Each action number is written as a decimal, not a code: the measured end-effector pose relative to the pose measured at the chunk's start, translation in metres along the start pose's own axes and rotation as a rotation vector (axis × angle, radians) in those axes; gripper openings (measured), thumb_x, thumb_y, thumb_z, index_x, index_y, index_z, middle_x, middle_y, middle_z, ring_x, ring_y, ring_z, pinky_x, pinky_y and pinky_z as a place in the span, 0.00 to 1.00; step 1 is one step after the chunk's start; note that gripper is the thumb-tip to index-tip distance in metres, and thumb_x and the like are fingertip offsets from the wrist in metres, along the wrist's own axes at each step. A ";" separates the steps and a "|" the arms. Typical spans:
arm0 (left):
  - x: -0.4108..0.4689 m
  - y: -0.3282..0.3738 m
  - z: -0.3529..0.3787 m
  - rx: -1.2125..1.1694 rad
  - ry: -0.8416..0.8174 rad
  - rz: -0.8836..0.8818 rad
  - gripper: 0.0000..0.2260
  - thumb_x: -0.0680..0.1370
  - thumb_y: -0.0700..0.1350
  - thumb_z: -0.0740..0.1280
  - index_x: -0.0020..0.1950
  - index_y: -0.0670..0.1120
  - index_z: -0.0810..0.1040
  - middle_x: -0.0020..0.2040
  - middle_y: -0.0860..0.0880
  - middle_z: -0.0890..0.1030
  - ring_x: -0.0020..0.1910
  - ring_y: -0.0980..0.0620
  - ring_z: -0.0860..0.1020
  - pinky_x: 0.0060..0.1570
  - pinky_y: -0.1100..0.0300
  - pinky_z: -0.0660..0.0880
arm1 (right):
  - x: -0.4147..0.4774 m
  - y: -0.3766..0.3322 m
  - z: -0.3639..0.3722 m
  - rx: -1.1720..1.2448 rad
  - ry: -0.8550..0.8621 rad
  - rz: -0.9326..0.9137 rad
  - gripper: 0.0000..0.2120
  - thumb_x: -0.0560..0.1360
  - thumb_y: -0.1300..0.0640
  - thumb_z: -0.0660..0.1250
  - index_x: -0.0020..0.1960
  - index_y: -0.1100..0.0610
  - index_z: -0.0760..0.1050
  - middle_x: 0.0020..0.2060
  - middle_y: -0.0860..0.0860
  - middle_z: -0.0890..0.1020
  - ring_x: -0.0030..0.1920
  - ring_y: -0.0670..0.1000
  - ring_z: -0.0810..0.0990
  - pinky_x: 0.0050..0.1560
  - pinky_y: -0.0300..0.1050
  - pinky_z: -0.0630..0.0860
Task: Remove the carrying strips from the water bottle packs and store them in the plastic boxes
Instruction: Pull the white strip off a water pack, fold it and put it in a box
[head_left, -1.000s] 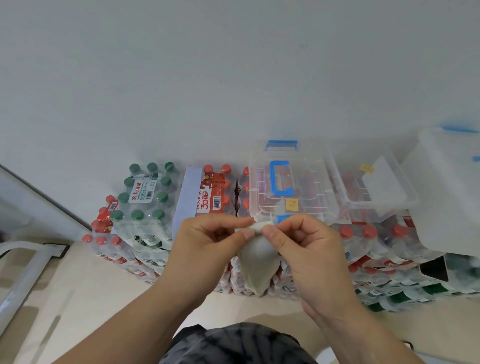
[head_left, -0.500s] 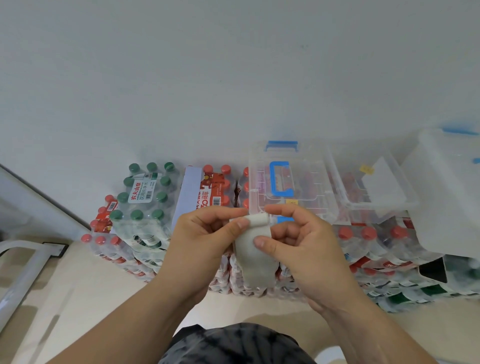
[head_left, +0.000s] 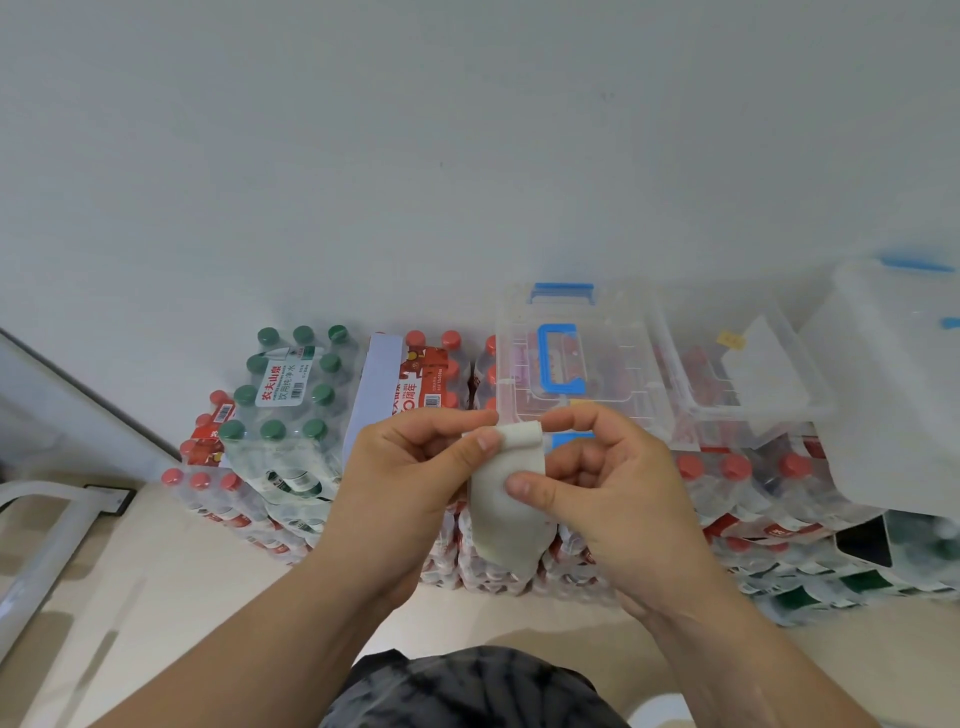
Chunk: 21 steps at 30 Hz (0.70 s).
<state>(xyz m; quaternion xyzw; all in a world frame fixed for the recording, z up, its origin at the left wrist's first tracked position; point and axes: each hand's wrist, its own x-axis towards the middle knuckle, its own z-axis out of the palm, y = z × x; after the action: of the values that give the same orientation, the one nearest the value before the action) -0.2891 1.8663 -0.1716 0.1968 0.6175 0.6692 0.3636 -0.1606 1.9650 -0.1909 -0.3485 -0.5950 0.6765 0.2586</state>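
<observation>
Folding is what the person is at now: the white carrying strip (head_left: 506, 525) hangs in front of the blue-handled box (head_left: 639, 353), just below its near edge, gripped by both hands. A second ago the two hands met in one tight pinch at the strip's top, and the rest dangled in a narrow point. Since then the right hand (head_left: 613, 483) has slid its thumb down onto the strip's face, its forefinger staying up at the top edge. The strip has spread flat and wide, with its top turned over in a small roll. The left hand (head_left: 410, 467), also in front of the box and left of the strip, pinches that rolled top between thumb and forefinger. So neither hand is free; both are clamped on the strip.

The strip hangs clear of the water bottle packs (head_left: 291, 405) stacked under and to the left of the box, so the removing looks done for this one. I judge the person is making it compact for storing. The blue-handled box has its lid on; the open box (head_left: 753, 410) just right of it seems the easier place to drop it.
</observation>
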 end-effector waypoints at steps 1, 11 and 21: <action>0.000 0.000 0.000 -0.010 0.002 -0.001 0.08 0.65 0.46 0.74 0.42 0.48 0.87 0.41 0.44 0.86 0.41 0.45 0.80 0.44 0.47 0.75 | 0.000 0.001 -0.001 -0.001 0.001 -0.002 0.20 0.64 0.65 0.81 0.51 0.51 0.81 0.34 0.54 0.85 0.37 0.57 0.85 0.44 0.58 0.83; 0.003 0.002 0.002 0.001 0.023 0.041 0.04 0.69 0.39 0.73 0.42 0.46 0.86 0.41 0.45 0.87 0.38 0.54 0.83 0.36 0.65 0.77 | 0.003 0.004 -0.006 -0.094 -0.122 0.097 0.03 0.75 0.58 0.73 0.43 0.56 0.85 0.42 0.56 0.87 0.46 0.54 0.85 0.54 0.57 0.81; 0.002 -0.003 0.000 0.022 0.049 0.072 0.06 0.67 0.43 0.74 0.43 0.46 0.87 0.42 0.43 0.87 0.39 0.51 0.84 0.36 0.64 0.77 | 0.003 0.005 -0.004 -0.144 -0.086 0.048 0.07 0.72 0.57 0.77 0.36 0.53 0.82 0.33 0.50 0.83 0.37 0.49 0.80 0.40 0.43 0.80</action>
<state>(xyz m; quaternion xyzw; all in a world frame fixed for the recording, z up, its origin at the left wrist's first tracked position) -0.2900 1.8674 -0.1750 0.2066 0.6259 0.6797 0.3219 -0.1593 1.9692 -0.1965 -0.3511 -0.6441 0.6522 0.1910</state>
